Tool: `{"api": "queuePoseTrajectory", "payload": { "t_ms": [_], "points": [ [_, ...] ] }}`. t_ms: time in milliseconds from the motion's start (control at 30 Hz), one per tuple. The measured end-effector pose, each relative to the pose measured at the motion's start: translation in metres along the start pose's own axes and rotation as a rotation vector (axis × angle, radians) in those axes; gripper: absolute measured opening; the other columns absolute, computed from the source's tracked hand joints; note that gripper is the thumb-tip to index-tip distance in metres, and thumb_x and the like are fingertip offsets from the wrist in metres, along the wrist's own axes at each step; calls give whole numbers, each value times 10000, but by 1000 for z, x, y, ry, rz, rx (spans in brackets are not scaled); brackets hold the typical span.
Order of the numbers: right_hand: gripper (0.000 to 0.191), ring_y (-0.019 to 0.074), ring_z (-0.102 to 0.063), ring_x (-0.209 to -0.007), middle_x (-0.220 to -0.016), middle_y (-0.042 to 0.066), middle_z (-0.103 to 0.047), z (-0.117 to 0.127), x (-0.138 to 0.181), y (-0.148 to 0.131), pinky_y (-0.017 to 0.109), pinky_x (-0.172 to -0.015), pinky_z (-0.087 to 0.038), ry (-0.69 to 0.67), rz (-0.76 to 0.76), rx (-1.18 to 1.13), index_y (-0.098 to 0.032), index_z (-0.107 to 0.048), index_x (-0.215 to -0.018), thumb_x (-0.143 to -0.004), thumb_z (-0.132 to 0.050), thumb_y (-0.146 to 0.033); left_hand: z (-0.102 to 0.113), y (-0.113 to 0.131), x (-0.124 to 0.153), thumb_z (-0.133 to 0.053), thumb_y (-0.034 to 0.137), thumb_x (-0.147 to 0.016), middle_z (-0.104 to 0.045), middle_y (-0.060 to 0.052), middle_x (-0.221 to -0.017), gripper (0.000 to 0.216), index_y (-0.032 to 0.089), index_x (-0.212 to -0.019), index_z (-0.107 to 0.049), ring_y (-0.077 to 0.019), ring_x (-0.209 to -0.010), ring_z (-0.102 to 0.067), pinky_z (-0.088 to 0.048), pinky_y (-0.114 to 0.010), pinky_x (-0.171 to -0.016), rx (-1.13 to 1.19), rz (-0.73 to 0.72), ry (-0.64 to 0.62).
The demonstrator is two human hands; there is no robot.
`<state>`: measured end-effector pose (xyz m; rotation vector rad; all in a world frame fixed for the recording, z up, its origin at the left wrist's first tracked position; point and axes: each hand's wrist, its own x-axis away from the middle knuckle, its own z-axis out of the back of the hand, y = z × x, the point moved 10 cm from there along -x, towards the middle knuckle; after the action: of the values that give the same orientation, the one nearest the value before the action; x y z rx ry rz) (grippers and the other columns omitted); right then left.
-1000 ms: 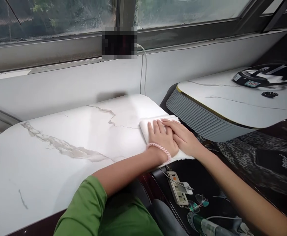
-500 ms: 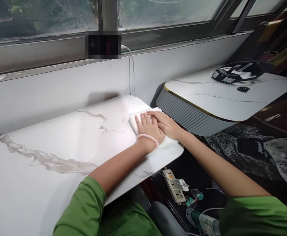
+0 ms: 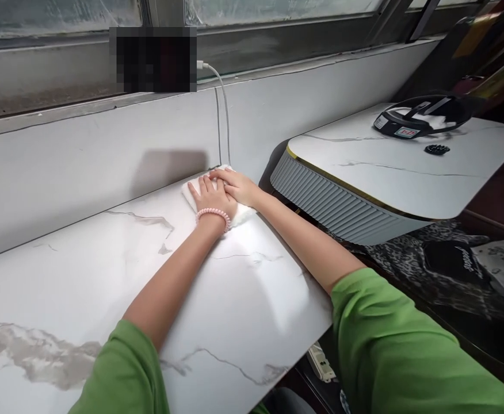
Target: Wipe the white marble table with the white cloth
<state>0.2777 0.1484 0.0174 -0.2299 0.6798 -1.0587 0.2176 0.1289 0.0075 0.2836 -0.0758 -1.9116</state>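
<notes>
White cloth [image 3: 244, 215], probably light, soft and best held flat under the palms, lies at the tabletop's [image 3: 239, 299] far corner near the wall [image 3: 83, 149], beneath the left hand [image 3: 216, 199] and right hand [image 3: 240, 187], whose fingers are extended, slightly parted and not closed around it.

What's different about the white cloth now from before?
The white cloth slid away from the person, to the table's far corner by the wall, with the left hand and right hand. Nothing was let go: both hands stay on it. The black headset still sits on the other table.
</notes>
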Motion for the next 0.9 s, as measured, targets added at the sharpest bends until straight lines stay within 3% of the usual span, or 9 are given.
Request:
{"api": "queuePoseTrajectory", "payload": {
  "t_ms": [100,233,500,667,900],
  "points": [
    [428,268,-471,-1274,-1277,47,-622,-2,-16,12,473,-1089,-361,8,-20,20,-217,-594,-1174,-822,-353,-184,-1,-5,-20,-264,266,-936,-364,-108,-1530,541,162,-1448,-407,-259,-1444,-252,-64,-550,-1192,8,-15,7],
    [431,271,-533,-1170,-1262,40,-631,-1,-28,24,470,-1026,-422,20,-72,24,-210,-592,-1190,-822,-368,-192,-2,-9,-38,-255,253,-936,-412,-88,-1497,516,196,-1409,-455,-237,-1425,-291,-78,-528,-1198,4,-44,3],
    [402,272,-553,-1139,-1249,57,-639,-1,-28,22,461,-1027,-422,29,-55,59,-201,-595,-1160,-831,-363,-206,-4,-11,-39,-245,248,-945,-392,-85,-1513,526,180,-1431,-432,-229,-1434,-279,-94,-496,-1207,9,-69,-1],
    [418,269,-530,-1213,-1295,77,-610,-3,-7,0,501,-1110,-330,25,-33,84,-200,-577,-1188,-842,-342,-207,5,-7,-7,-272,240,-944,-390,-123,-1515,529,129,-1440,-416,-241,-1436,-279,-116,-496,-1201,4,-127,44],
    [459,252,-427,-1356,-1400,113,-536,-2,64,-47,519,-1170,-266,-7,-67,100,-166,-555,-1257,-846,-363,-233,24,11,81,-319,255,-955,-402,-193,-1492,506,70,-1412,-436,-302,-1410,-323,-155,-545,-1177,-17,-222,90]
  ]
}}
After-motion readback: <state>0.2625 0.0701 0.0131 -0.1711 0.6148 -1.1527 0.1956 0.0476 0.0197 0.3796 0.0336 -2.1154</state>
